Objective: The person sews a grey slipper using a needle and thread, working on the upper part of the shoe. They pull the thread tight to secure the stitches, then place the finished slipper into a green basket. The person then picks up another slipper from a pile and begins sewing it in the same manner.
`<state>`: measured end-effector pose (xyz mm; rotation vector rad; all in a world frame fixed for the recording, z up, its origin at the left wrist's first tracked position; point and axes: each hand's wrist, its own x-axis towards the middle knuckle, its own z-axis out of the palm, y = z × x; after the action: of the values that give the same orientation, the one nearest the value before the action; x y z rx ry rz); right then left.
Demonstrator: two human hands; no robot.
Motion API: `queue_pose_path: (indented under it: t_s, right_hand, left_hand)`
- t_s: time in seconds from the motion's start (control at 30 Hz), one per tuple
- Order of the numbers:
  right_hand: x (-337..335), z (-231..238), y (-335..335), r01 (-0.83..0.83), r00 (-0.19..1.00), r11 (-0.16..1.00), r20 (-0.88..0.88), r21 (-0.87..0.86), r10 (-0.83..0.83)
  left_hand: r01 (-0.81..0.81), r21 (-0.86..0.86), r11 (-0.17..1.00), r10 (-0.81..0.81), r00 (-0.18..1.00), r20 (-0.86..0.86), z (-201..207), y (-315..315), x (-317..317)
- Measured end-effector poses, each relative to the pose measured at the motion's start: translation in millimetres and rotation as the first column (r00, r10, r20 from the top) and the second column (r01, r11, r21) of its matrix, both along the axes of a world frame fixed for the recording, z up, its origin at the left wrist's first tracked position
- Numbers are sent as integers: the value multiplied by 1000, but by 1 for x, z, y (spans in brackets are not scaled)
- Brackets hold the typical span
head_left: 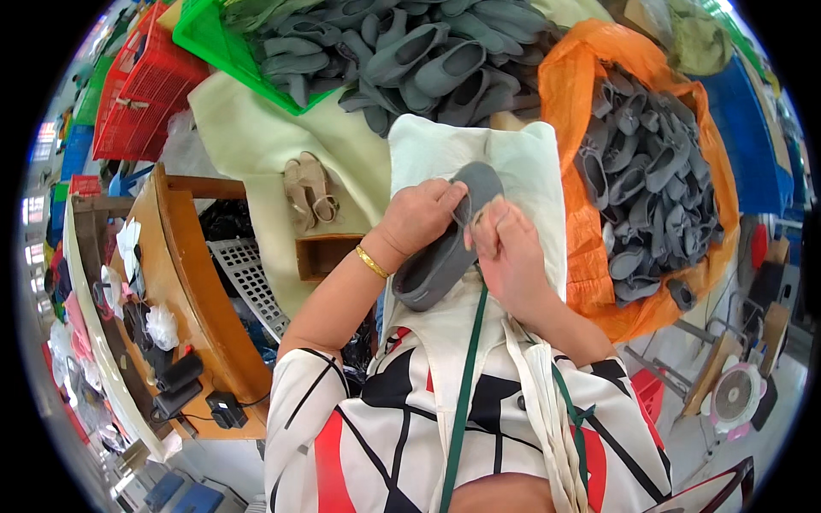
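A dark grey shoe (425,272) lies slantwise over my lap, its toe end up and to the right. My left hand (419,214) is closed around its side, thumb and fingers near the upper opening. On the right of the shoe, my right hand (510,248) is closed in a pinch close to the shoe's edge. What is between those fingertips is too small to make out. Under the shoe and hands is a white cloth (526,150) spread over the lap.
Grey shoes (419,64) are heaped ahead, beside a green crate (214,47). An orange sack (581,244) at the right holds many more. Tan sandals (310,190) sit left of my arm, near a wooden table (201,329). A fan (735,395) stands at the right.
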<state>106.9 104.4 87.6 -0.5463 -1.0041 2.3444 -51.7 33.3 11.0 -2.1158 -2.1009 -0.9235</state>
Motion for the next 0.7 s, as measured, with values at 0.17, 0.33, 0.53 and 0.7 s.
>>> queue_pose_path:
  t_s: [0.17,0.33,0.53,0.7]
  right_hand:
    - [48,-17,-3,12,994,993,105,119,-24]
    - [75,-15,31,52,880,410,152,911,-449]
    - [89,-8,41,59,895,-135,-113,989,-432]
    - [114,0,28,-202,899,-109,141,973,-414]
  left_hand:
    - [187,-94,978,-170,971,168,-11,5,35]
    - [346,-293,891,-216,892,397,9,16,36]
    - [146,-472,870,180,797,577,49,29,56]
    - [222,-638,737,135,877,462,23,30,67]
